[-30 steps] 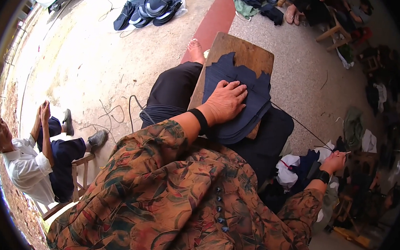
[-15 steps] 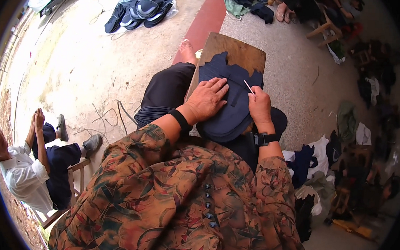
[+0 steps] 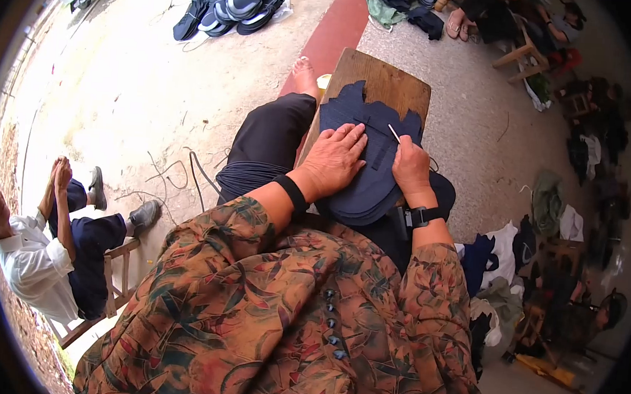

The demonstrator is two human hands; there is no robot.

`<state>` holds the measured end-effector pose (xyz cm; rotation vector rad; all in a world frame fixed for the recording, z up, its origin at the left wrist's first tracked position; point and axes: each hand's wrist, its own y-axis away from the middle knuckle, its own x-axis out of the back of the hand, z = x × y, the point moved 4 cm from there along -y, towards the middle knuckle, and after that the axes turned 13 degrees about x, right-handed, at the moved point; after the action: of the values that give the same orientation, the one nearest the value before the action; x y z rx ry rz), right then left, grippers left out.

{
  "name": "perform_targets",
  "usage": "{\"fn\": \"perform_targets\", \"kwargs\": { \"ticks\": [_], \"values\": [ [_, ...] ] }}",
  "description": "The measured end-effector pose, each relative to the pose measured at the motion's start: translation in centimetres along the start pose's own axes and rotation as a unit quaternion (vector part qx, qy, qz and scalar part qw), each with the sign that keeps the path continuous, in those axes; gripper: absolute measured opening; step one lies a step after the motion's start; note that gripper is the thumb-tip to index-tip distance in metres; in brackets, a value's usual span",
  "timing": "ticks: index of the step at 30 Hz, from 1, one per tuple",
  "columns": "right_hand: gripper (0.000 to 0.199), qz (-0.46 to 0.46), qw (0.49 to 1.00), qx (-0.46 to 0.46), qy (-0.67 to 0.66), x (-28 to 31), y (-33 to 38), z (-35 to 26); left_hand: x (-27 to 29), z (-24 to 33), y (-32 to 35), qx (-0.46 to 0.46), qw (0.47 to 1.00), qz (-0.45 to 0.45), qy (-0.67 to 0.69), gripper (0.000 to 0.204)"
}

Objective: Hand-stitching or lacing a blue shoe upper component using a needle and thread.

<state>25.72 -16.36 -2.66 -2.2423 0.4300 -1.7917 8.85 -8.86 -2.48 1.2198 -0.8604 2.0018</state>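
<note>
A stack of dark navy fabric pieces (image 3: 384, 161), rounded at the near end and jagged at the far end, lies on a wooden board (image 3: 389, 79) in front of me. My left hand (image 3: 336, 158) rests on the left side of the stack, fingers stretched out and pressing the fabric. In my right hand (image 3: 411, 167) I pinch a slim whitish stick (image 3: 394, 132), its tip pointing away and to the left over the cloth. A dark stitched or marked strip shows on the fabric between my hands.
Dark shoe-shaped pieces (image 3: 233, 8) are heaped at the far left. A person in a white shirt (image 3: 34, 255) sits on a wooden chair at left. Cords (image 3: 197, 175) trail over the floor. Piled cloths (image 3: 503, 252) lie at right; other people sit at the far right.
The whole view has shifted slightly, so the board and hands appear a little further right. My left hand stays on the fabric, and the stick remains in my right.
</note>
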Motion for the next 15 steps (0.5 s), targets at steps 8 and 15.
{"fn": "perform_targets", "kwargs": {
  "ticks": [8,15],
  "values": [
    [0.006,0.031,0.995,-0.055,-0.080,0.3,0.1,0.4,0.0,-0.1,0.1,0.001,1.000,0.006,0.003,0.050],
    [0.014,0.023,0.967,-0.058,-0.248,2.5,-1.9,-3.2,0.5,-2.1,0.9,-0.048,0.992,-0.009,0.117,0.044]
  ]
}}
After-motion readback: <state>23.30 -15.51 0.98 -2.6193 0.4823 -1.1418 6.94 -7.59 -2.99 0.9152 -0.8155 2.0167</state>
